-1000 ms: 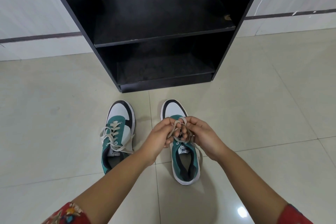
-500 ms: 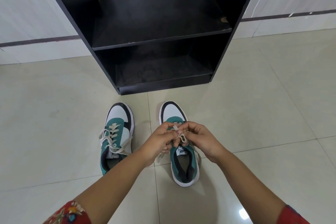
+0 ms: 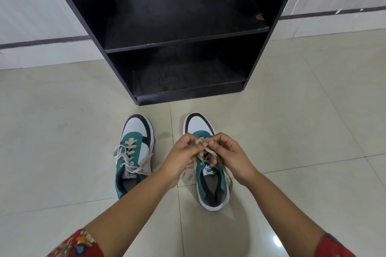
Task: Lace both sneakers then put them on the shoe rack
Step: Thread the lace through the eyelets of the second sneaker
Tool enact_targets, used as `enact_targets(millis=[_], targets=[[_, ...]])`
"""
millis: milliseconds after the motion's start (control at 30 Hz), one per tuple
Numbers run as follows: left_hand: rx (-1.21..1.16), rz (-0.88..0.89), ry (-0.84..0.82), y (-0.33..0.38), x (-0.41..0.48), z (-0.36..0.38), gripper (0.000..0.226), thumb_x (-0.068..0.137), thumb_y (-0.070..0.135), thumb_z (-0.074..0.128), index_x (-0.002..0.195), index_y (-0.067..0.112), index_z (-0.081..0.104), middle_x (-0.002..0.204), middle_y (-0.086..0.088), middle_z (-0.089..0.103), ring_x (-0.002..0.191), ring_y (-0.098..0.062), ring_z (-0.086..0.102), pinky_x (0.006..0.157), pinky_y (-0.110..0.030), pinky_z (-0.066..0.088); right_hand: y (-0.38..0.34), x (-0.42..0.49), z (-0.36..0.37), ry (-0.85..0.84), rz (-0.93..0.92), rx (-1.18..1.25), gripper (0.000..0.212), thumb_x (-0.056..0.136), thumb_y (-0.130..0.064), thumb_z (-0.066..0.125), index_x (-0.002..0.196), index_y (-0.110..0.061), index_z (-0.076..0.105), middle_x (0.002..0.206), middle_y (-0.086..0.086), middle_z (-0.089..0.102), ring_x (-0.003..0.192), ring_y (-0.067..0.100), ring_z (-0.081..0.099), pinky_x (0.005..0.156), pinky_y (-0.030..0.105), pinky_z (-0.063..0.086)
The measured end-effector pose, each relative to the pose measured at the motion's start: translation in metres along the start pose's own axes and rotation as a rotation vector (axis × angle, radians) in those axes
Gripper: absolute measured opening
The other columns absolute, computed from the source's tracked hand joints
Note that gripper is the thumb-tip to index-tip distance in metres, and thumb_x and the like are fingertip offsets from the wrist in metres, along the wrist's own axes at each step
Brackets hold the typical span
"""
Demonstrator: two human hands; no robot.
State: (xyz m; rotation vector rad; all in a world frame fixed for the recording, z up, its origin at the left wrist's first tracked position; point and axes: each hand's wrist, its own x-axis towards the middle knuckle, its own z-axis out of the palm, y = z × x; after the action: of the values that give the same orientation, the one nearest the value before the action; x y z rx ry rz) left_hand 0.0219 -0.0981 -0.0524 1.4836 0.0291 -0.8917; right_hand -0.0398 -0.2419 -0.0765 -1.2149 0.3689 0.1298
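Two teal, white and black sneakers stand side by side on the floor, toes toward the rack. The left sneaker [image 3: 133,152] is laced, with its beige lace ends lying loose over its sides. Over the tongue of the right sneaker [image 3: 211,183] my left hand [image 3: 181,158] and my right hand [image 3: 229,154] meet, both pinching its beige lace [image 3: 201,142] into small loops. The lace rows under my fingers are hidden. The black shoe rack [image 3: 183,41] stands just beyond the sneakers, both shelves bare.
Glossy beige floor tiles [image 3: 302,127] spread on every side. A pale wall with a dark skirting stripe [image 3: 41,43] runs behind the rack. Red patterned sleeves show at my forearms at the bottom edge.
My hands have dropped slightly and closed in together over the right sneaker, drawing the lace loops smaller and tighter. The left sneaker has not moved.
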Motion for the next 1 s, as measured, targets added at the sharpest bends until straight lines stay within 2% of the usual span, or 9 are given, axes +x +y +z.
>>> enact_targets(millis=[100, 167, 333, 533, 600, 700, 800, 900, 1000], targets=[[0.843, 0.403, 0.107, -0.004, -0.001, -0.011, 0.015, 0.081, 0.019, 0.069, 0.079, 0.014, 0.055, 0.080, -0.002, 0.067, 0.067, -0.011, 0.060, 0.058, -0.025, 0.047, -0.002, 0.004, -0.003, 0.065, 0.116, 0.031, 0.015, 0.095, -0.006, 0.048, 0.092, 0.002, 0.061, 0.059, 0.005, 0.064, 0.041, 0.011, 0.050, 0.049, 0.022, 0.052], [1.130, 0.576, 0.137, -0.004, -0.002, -0.012, 0.011, 0.083, 0.021, 0.065, 0.082, 0.014, 0.057, 0.085, 0.000, 0.066, 0.076, -0.020, 0.061, 0.064, -0.034, 0.049, -0.004, 0.006, -0.005, 0.023, 0.172, -0.015, 0.018, 0.095, -0.007, 0.048, 0.092, 0.004, 0.062, 0.053, 0.005, 0.058, 0.041, 0.011, 0.049, 0.050, 0.022, 0.051], [0.715, 0.392, 0.189, 0.003, 0.008, -0.010, 0.019, 0.078, 0.020, 0.072, 0.072, 0.016, 0.055, 0.073, 0.002, 0.062, 0.064, -0.006, 0.055, 0.059, -0.023, 0.043, -0.006, 0.002, -0.008, -0.084, 0.090, -0.068, 0.016, 0.092, -0.009, 0.055, 0.105, -0.002, 0.061, 0.079, 0.013, 0.063, 0.052, 0.014, 0.052, 0.059, 0.027, 0.051], [0.736, 0.368, 0.134, 0.004, 0.009, -0.008, 0.021, 0.077, 0.024, 0.074, 0.074, 0.014, 0.056, 0.069, 0.009, 0.059, 0.066, -0.009, 0.055, 0.061, -0.025, 0.045, -0.010, 0.005, -0.001, 0.052, 0.045, -0.083, 0.014, 0.092, -0.011, 0.055, 0.080, -0.008, 0.060, 0.060, 0.010, 0.063, 0.036, 0.017, 0.046, 0.044, 0.025, 0.047], [0.875, 0.477, 0.117, 0.004, 0.007, -0.007, 0.017, 0.079, 0.022, 0.071, 0.076, 0.014, 0.056, 0.079, 0.008, 0.061, 0.070, -0.012, 0.057, 0.062, -0.027, 0.047, -0.010, 0.008, 0.000, 0.088, 0.091, -0.102, 0.017, 0.091, -0.009, 0.054, 0.075, -0.008, 0.059, 0.054, 0.011, 0.059, 0.034, 0.017, 0.044, 0.041, 0.024, 0.045], [1.356, 0.958, 0.059, 0.001, 0.010, -0.012, 0.011, 0.077, 0.007, 0.062, 0.086, 0.012, 0.063, 0.100, 0.001, 0.068, 0.070, -0.020, 0.062, 0.059, -0.031, 0.054, -0.012, 0.012, 0.003, 0.065, 0.217, -0.028, 0.019, 0.090, -0.005, 0.051, 0.071, -0.005, 0.053, 0.046, 0.006, 0.054, 0.031, 0.014, 0.039, 0.038, 0.022, 0.040], [1.633, 1.214, 0.054, -0.004, 0.012, -0.017, 0.016, 0.071, 0.004, 0.062, 0.084, 0.013, 0.066, 0.076, 0.001, 0.069, 0.058, -0.018, 0.058, 0.051, -0.025, 0.047, -0.017, 0.012, 0.000, 0.000, 0.305, 0.015, 0.017, 0.092, -0.005, 0.050, 0.075, -0.005, 0.055, 0.048, 0.005, 0.052, 0.036, 0.011, 0.040, 0.039, 0.021, 0.040], [1.362, 0.700, 0.126, 0.003, 0.002, -0.001, 0.007, 0.073, 0.007, 0.065, 0.076, 0.010, 0.059, 0.066, -0.002, 0.061, 0.060, -0.021, 0.054, 0.052, -0.027, 0.040, -0.023, 0.002, 0.000, 0.007, 0.257, 0.008, 0.018, 0.097, -0.017, 0.046, 0.082, -0.008, 0.052, 0.058, 0.007, 0.050, 0.046, 0.012, 0.044, 0.045, 0.019, 0.041], [0.316, -0.100, 0.053, 0.009, -0.002, 0.009, 0.023, 0.074, 0.005, 0.071, 0.064, 0.010, 0.051, 0.050, 0.004, 0.048, 0.044, -0.010, 0.037, 0.040, -0.020, 0.028, -0.021, -0.015, -0.001, 0.032, 0.059, -0.357, 0.041, 0.095, -0.037, 0.046, 0.066, -0.009, 0.053, 0.066, 0.001, 0.051, 0.057, 0.006, 0.048, 0.056, 0.011, 0.039]])
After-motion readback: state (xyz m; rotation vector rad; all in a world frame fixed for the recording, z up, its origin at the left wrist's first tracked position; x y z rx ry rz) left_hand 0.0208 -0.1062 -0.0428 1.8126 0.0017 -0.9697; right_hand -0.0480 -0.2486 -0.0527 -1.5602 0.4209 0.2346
